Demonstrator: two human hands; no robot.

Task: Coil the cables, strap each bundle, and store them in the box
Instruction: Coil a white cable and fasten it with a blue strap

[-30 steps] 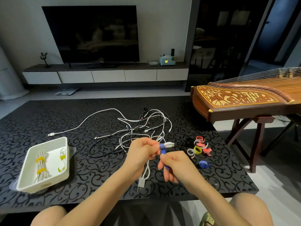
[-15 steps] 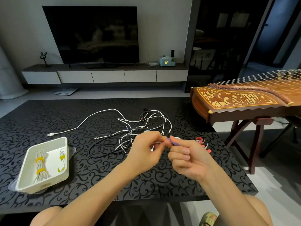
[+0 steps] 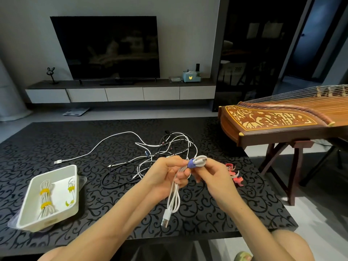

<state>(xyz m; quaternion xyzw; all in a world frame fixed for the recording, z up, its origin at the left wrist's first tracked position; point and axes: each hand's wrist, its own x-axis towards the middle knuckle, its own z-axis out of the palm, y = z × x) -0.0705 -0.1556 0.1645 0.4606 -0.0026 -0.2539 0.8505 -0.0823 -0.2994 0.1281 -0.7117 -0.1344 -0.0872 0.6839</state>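
Above the near half of the black scroll-patterned table point(image 3: 56, 144), both hands are meeting on a coiled white charging cable point(image 3: 174, 196). The left hand point(image 3: 163, 176) is curling its fingers around the coil just below a blue-purple fabric strap point(image 3: 191, 164) that is circling the bundle. The right hand point(image 3: 212, 176) is pinching the short looped end that is sticking out on the far side of that strap, thumb and fingertips closed on it.

From the grip the bundle is hanging with its long axis near upright, leaning slightly leftward at the bottom. Its silver USB plug point(image 3: 165, 220) is pointing down toward the person.

Beyond the grip, a tangle of loose white and black cables point(image 3: 169, 146) is lying on the table. Just right of the right hand, pink fabric straps point(image 3: 233, 174) are lying in a small heap. Well to the left of the grip, a white rectangular plastic box point(image 3: 47, 221) is sitting on the table, holding white cable bundles point(image 3: 45, 198) bound with yellow straps.
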